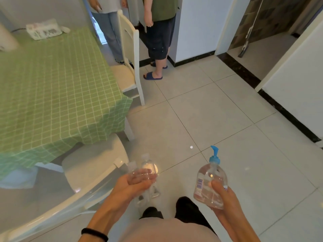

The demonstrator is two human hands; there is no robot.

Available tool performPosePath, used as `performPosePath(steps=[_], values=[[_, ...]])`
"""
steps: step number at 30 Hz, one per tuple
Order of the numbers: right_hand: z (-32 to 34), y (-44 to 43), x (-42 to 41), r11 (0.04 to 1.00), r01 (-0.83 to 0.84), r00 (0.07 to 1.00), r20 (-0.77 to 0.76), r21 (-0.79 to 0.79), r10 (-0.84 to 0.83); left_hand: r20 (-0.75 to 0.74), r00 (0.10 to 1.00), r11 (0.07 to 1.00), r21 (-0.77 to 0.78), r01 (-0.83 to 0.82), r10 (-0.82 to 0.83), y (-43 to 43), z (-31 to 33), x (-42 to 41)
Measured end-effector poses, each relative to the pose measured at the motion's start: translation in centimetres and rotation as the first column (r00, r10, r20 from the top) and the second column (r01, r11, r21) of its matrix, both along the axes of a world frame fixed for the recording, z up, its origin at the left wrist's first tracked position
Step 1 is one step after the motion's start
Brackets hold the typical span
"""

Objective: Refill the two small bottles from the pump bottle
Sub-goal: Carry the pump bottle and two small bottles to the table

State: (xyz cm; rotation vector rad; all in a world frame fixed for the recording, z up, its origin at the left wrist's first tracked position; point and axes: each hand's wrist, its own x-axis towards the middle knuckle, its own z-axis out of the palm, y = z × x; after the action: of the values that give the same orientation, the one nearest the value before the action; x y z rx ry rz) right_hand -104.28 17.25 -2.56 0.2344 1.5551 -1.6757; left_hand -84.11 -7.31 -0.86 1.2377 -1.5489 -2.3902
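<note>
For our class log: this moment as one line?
left hand: holds small bottles | right hand: holds pump bottle | refill: not begun

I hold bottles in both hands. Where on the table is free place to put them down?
The green tablecloth is bare from its near corner up to the tissue pack and a white object at the far edge. Crowded beside it: a chair and two standing people.

pale tiled floor [201, 110], green checked tablecloth [52, 88] on the left table, white chair [130, 55] at its far end, white walls [195, 27].
</note>
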Motion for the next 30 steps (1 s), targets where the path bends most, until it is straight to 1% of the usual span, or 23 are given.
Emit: performPosePath(steps=[5,10,15,18,22,30], values=[[0.7,0.5,-5.8,0.996,-0.092,0.996,-0.011,-0.015,0.092,0.017,0.997,0.997,-0.033,-0.073,0.073,2.7,0.4,-4.1],[1.1,0.8,-10.5,0.990,-0.142,0.990,-0.022,0.007,0.142,0.013,0.992,0.992,-0.009,-0.125,0.125,4.5,0.5,-6.7],[1.1,-0.2,-13.7,0.980,-0.189,0.981,-0.036,0.057,0.191,0.056,0.975,0.976,-0.027,-0.214,0.215,4.6,0.1,-8.0],[0.9,-2.1,-15.4,0.967,-0.244,0.968,-0.036,0.069,0.247,0.078,0.956,0.959,-0.021,-0.281,0.282,3.5,-0.3,-8.7],[0.8,-5.6,-17.6,0.947,-0.313,0.948,-0.034,0.076,0.316,0.067,0.950,0.951,0.026,-0.308,0.306,1.1,-1.0,-10.3],[1.1,-16.2,-23.8,0.924,-0.366,0.927,-0.041,0.111,0.372,0.021,0.943,0.941,0.051,-0.334,0.333,-8.3,-1.7,-17.6]])
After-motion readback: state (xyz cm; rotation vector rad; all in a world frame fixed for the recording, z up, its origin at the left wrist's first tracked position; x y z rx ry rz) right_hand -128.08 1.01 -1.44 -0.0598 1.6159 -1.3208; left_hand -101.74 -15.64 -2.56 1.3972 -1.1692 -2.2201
